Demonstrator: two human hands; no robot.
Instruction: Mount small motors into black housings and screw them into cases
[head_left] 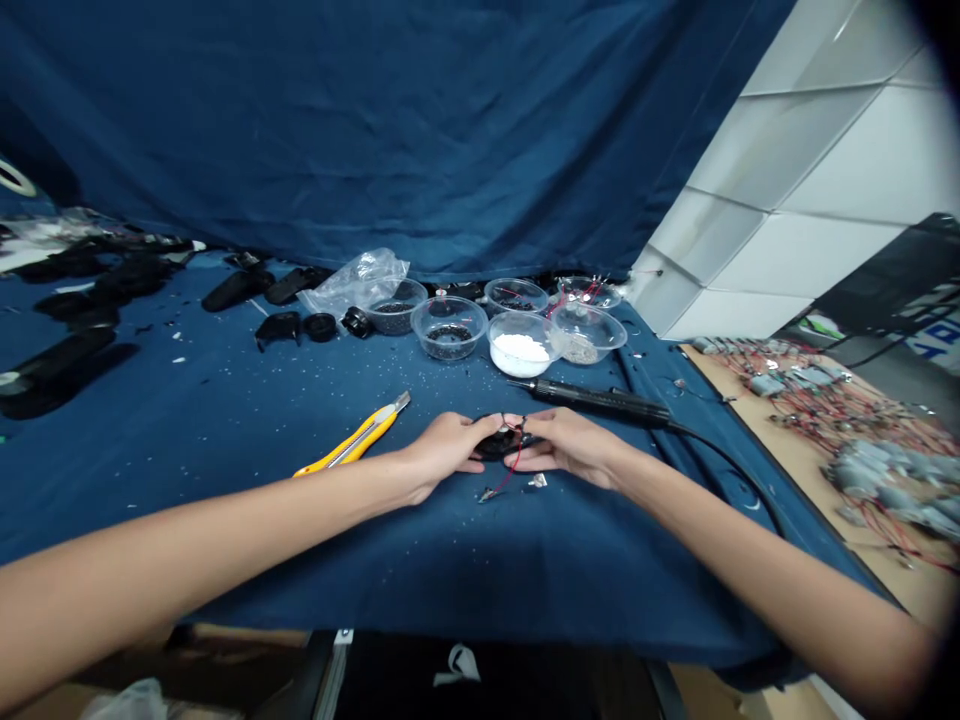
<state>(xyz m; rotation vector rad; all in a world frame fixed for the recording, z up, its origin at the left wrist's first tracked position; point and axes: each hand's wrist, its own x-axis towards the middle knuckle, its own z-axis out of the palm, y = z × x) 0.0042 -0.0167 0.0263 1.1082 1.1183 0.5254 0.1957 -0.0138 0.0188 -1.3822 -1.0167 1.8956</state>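
Between my two hands is a small black plastic part (495, 446), with a thin red wire (516, 455) running out of it toward me. My left hand (450, 443) grips its left side, thumb on top and fingers beneath. From the right, my right hand (562, 443) pinches the same part near the wire's upper end. The wire ends at a tiny component (487, 494) on the blue cloth, and a small whitish piece (538, 480) lies close by. To the left rests a yellow utility knife (360, 437); just beyond my right hand lies a black pen-shaped electric screwdriver (592, 398) with a cable.
Several clear plastic tubs stand behind my hands, one with white material (521, 350), another with dark screws (448, 340). Black housings (232, 290) and a plastic bag (360, 280) lie back left. On the right, a board (750, 400) bears many grey motors with red wires (877, 480).
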